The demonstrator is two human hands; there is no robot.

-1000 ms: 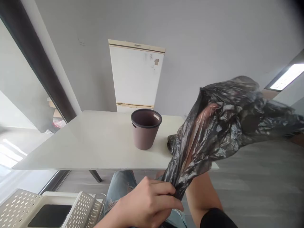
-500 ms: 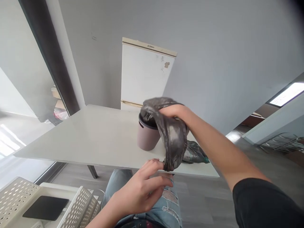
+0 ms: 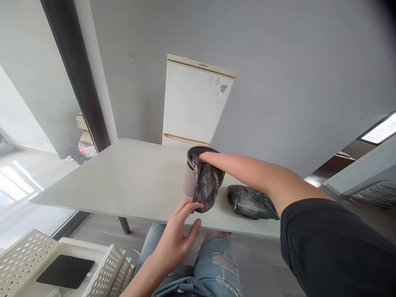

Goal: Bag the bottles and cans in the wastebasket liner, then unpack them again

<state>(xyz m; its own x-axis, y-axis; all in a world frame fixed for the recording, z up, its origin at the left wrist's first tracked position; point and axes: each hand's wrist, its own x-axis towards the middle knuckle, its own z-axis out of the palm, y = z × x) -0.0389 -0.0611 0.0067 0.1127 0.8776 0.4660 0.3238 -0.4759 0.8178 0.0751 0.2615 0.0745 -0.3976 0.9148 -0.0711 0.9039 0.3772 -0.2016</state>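
Note:
A mauve trash bin (image 3: 189, 181) with a dark rim stands on the white table (image 3: 139, 177). A black plastic garbage bag (image 3: 208, 185) hangs over the near right side of its rim and down its outside. My right hand (image 3: 208, 157) reaches into the bin over the rim; its fingers are hidden inside. My left hand (image 3: 181, 229) is open in front of the bin, thumb apart, with its fingertips touching the bottom of the hanging bag. To the right lies a bundle of dark plastic bags (image 3: 252, 202).
Behind the table stands a white refrigerator (image 3: 194, 101) against a grey wall. At the lower left is a white perforated basket (image 3: 103, 272) near a black flat panel (image 3: 65, 271). The table's front edge runs just above my knees.
My right hand has gone from above the bin down into it, taking part of the black bag along. The hanging bag is smaller and lies closer to the bin. The view has shifted slightly.

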